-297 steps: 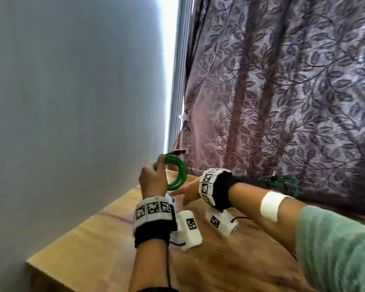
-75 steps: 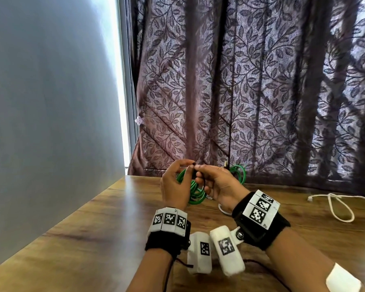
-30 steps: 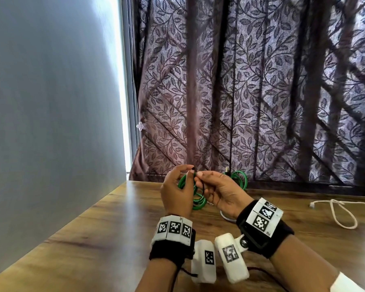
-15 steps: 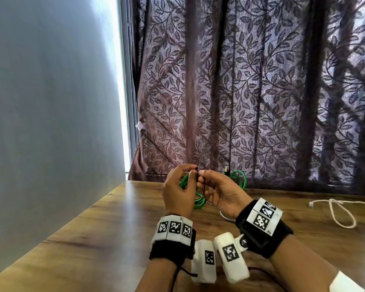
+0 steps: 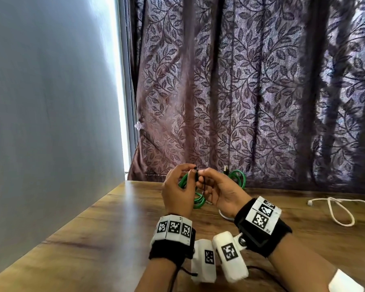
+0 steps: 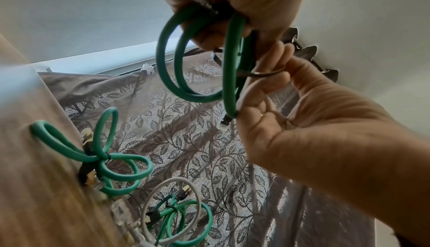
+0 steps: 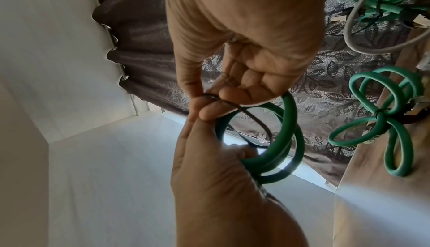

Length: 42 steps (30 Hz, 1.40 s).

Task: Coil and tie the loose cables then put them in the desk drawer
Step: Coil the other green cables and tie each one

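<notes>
**Ana:** Head view first: where was the green cable (image 5: 199,200)?

**Ben:** Held up above the wooden desk (image 5: 118,224), between both hands. The left hand (image 5: 177,193) had its fingers curled round the gathered loops, and its thumb met the right hand (image 5: 221,191) at the top of the coil, where both pinched a thin black tie (image 7: 235,106).

**Ana:** How would the cable handle?

**Ben:** Light, I judged, but springy. The jacket looked smooth and fairly stiff, so the loops would probably spring open if the grip slackened. The best hold seemed to be the bundled part where the loops crossed, not the plug (image 6: 223,122) hanging free.

**Ana:** And the tie?

**Ben:** Thin and limp, likely easy to lose from fingertips. The right hand's other fingers (image 6: 258,93) were loosely curled beside the coil.

**Ana:** Other cables?

**Ben:** A tied green bundle (image 6: 102,156) lay near the curtain (image 5: 251,91), a white cable (image 5: 335,209) well apart.
</notes>
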Available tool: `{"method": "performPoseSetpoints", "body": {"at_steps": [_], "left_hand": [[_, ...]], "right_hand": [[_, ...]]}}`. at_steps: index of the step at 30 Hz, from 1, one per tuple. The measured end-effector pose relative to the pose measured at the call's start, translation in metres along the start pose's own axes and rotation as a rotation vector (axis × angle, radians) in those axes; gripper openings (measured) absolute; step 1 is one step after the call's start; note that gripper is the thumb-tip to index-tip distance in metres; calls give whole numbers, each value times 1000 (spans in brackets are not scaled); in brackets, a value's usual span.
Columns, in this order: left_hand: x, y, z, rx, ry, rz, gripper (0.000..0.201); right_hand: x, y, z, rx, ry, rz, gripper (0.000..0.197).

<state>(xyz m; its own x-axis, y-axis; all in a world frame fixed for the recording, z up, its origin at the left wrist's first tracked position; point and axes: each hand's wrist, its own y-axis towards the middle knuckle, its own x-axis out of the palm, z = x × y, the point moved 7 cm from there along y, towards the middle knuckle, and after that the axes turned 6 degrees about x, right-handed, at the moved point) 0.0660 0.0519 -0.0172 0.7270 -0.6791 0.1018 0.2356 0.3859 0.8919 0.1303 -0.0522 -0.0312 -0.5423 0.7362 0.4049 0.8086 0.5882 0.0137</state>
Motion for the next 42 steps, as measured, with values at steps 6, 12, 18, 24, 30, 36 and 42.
{"method": "performPoseSetpoints", "body": {"at_steps": [6,12,18,24,30,36,42], "left_hand": [[1,0,-1,-4,5,-14,12],[0,0,-9,-67,2,36,16],[7,2,-9,-35,-13,-47,10],[12,1,-4,47,39,-162,17],[19,0,-5,47,27,-246,9],[33,-2,1,-87,-248,-330,18],[29,2,-6,-205,-407,-344,27]], "right_hand": [[1,1,2,5,25,-13,12],[3,1,-1,-8,21,-24,7],[-3,1,-11,-39,3,4,9],[-7,-8,-25,-23,-119,-68,9],[-15,-10,-38,-56,-461,57,13],[-25,-11,-48,-71,-357,136,16],[-13,-13,-52,-166,-357,101,16]]}}
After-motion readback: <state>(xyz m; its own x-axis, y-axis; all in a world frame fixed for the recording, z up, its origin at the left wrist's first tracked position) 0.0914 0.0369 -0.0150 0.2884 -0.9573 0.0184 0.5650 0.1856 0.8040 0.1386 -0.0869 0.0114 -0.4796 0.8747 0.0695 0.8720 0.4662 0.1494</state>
